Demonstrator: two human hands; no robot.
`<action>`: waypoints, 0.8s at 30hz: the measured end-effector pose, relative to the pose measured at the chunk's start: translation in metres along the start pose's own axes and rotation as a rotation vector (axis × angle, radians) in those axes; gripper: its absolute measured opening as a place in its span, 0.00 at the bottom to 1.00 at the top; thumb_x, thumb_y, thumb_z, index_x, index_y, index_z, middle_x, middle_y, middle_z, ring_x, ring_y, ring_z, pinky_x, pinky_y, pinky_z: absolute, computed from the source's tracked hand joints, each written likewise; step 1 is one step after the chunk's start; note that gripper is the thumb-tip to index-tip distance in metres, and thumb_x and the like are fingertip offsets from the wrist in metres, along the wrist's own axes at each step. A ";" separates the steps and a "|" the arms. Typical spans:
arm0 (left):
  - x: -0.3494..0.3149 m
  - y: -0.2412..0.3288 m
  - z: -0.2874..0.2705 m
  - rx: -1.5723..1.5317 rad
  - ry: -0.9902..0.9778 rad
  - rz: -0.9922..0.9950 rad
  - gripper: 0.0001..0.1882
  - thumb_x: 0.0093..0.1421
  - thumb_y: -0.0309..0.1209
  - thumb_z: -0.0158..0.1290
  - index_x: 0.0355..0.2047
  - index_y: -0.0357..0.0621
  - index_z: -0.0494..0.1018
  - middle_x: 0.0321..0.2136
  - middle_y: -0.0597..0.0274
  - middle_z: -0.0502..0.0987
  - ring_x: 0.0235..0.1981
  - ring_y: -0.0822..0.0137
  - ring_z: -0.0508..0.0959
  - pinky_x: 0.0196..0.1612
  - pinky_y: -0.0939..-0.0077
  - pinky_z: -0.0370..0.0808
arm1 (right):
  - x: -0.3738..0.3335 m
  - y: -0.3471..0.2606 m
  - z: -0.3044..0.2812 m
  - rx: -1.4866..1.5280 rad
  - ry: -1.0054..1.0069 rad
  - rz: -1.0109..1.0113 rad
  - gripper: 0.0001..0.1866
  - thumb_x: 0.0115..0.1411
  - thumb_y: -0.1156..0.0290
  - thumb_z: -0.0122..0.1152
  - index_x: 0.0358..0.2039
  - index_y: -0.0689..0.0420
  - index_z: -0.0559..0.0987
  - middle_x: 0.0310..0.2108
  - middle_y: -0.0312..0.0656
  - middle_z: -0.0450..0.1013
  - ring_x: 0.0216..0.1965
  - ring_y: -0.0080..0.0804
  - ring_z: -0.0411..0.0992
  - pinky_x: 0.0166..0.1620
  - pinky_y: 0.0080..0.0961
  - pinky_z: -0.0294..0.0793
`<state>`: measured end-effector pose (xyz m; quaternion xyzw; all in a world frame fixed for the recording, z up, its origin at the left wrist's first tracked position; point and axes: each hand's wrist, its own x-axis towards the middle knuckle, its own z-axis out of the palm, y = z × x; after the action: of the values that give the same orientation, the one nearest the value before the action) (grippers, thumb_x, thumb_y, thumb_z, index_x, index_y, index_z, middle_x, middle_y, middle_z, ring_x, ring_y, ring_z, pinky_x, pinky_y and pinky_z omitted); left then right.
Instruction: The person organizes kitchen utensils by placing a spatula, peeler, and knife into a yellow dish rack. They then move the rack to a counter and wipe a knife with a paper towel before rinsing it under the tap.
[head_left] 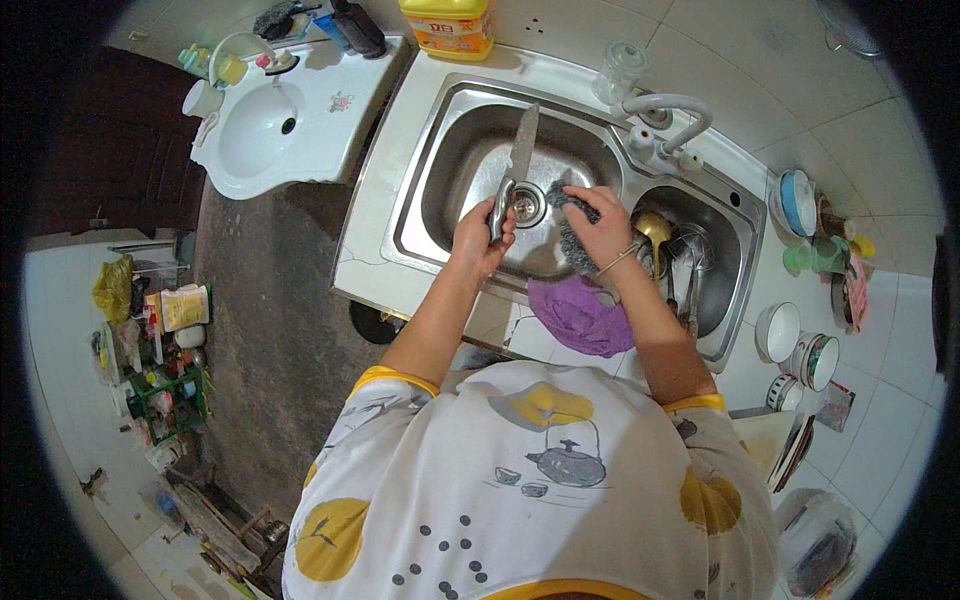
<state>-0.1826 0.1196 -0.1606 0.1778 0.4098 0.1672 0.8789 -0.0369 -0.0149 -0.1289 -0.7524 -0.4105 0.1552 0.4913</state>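
Note:
My left hand (486, 240) is closed round the handle of a kitchen knife (521, 150) over the larger basin of the steel sink (470, 190). The blade points away from me and bears pale specks. On the right, my right hand (603, 230) grips a grey scouring pad (575, 240), whose edges stick out past the fingers. The pad and the knife are apart. Below the right hand, a purple cloth (580, 318) hangs over the sink's near edge. The drain (527, 203) lies between both hands.
The smaller basin (738, 225) holds a gold-coloured ladle (654, 232) and other metal utensils. A white tap (668, 105) stands behind the sinks, near a glass jar (622, 68). Several bowls (778, 332) line the right counter. A yellow jug (447, 28) stands at the back; a white washbasin (255, 130) is at left.

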 end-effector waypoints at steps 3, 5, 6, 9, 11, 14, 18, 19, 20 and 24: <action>-0.002 -0.006 0.008 0.108 -0.048 0.094 0.11 0.63 0.34 0.38 0.32 0.42 0.68 0.21 0.65 0.70 0.17 0.76 0.67 0.16 0.84 0.63 | 0.005 -0.028 0.014 -0.013 -0.004 -0.072 0.19 0.47 0.66 0.63 0.42 0.55 0.77 0.35 0.48 0.69 0.39 0.42 0.70 0.44 0.30 0.69; -0.007 -0.012 0.016 0.194 -0.093 0.184 0.11 0.63 0.35 0.38 0.34 0.44 0.68 0.22 0.67 0.71 0.18 0.76 0.69 0.18 0.84 0.65 | 0.006 -0.029 0.032 -0.103 -0.054 -0.121 0.20 0.46 0.67 0.62 0.42 0.54 0.76 0.36 0.48 0.68 0.38 0.44 0.70 0.42 0.31 0.70; -0.010 -0.012 0.026 0.140 -0.081 0.230 0.12 0.63 0.35 0.38 0.36 0.42 0.69 0.24 0.66 0.72 0.21 0.75 0.71 0.21 0.83 0.67 | 0.002 -0.025 0.041 -0.074 -0.067 -0.111 0.19 0.46 0.68 0.61 0.42 0.53 0.77 0.35 0.48 0.68 0.38 0.45 0.70 0.42 0.32 0.71; -0.017 -0.001 0.038 -0.004 0.049 0.205 0.13 0.62 0.35 0.38 0.37 0.41 0.69 0.25 0.65 0.72 0.23 0.73 0.72 0.23 0.83 0.69 | -0.020 -0.029 0.047 -0.063 -0.212 -0.136 0.16 0.46 0.72 0.57 0.39 0.53 0.78 0.34 0.48 0.68 0.38 0.45 0.69 0.41 0.33 0.71; -0.015 0.000 0.032 -0.015 -0.040 0.168 0.12 0.63 0.35 0.39 0.36 0.41 0.70 0.22 0.65 0.71 0.20 0.73 0.70 0.24 0.80 0.69 | -0.024 -0.030 0.038 -0.064 -0.225 -0.143 0.15 0.46 0.73 0.57 0.38 0.53 0.78 0.33 0.47 0.68 0.36 0.43 0.69 0.40 0.32 0.71; 0.011 0.000 -0.003 -0.034 -0.261 0.069 0.13 0.63 0.35 0.40 0.38 0.44 0.72 0.20 0.66 0.72 0.17 0.73 0.69 0.24 0.77 0.72 | -0.013 -0.026 0.017 -0.078 -0.111 -0.174 0.14 0.47 0.74 0.57 0.38 0.54 0.78 0.32 0.47 0.68 0.35 0.43 0.70 0.39 0.32 0.71; -0.007 -0.010 0.037 -0.034 -0.072 0.144 0.11 0.64 0.36 0.40 0.34 0.45 0.70 0.23 0.68 0.72 0.19 0.75 0.70 0.15 0.84 0.61 | -0.004 -0.037 0.030 -0.136 -0.076 -0.151 0.15 0.49 0.71 0.58 0.40 0.52 0.77 0.34 0.47 0.67 0.35 0.44 0.70 0.38 0.35 0.72; -0.007 -0.010 0.037 -0.038 -0.028 0.143 0.11 0.63 0.36 0.40 0.35 0.45 0.70 0.24 0.67 0.73 0.19 0.75 0.70 0.15 0.83 0.61 | -0.013 -0.035 0.039 -0.171 -0.114 -0.138 0.16 0.49 0.70 0.57 0.41 0.51 0.76 0.34 0.46 0.67 0.35 0.45 0.70 0.38 0.36 0.72; -0.008 -0.008 0.036 -0.044 0.023 0.149 0.12 0.63 0.37 0.40 0.35 0.45 0.70 0.25 0.67 0.73 0.19 0.75 0.70 0.15 0.83 0.62 | -0.019 -0.037 0.041 -0.160 -0.187 -0.141 0.13 0.49 0.74 0.56 0.38 0.54 0.78 0.33 0.46 0.67 0.34 0.43 0.70 0.37 0.31 0.71; -0.006 -0.004 0.012 0.030 -0.076 0.151 0.13 0.64 0.38 0.39 0.41 0.46 0.69 0.24 0.67 0.71 0.18 0.77 0.69 0.16 0.85 0.63 | -0.032 -0.022 0.022 -0.176 -0.284 -0.160 0.14 0.50 0.74 0.56 0.39 0.53 0.78 0.34 0.45 0.68 0.35 0.42 0.71 0.38 0.31 0.71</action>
<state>-0.1765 0.1112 -0.1510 0.2274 0.3638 0.2198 0.8761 -0.0810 -0.0225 -0.1253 -0.7280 -0.5463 0.1837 0.3713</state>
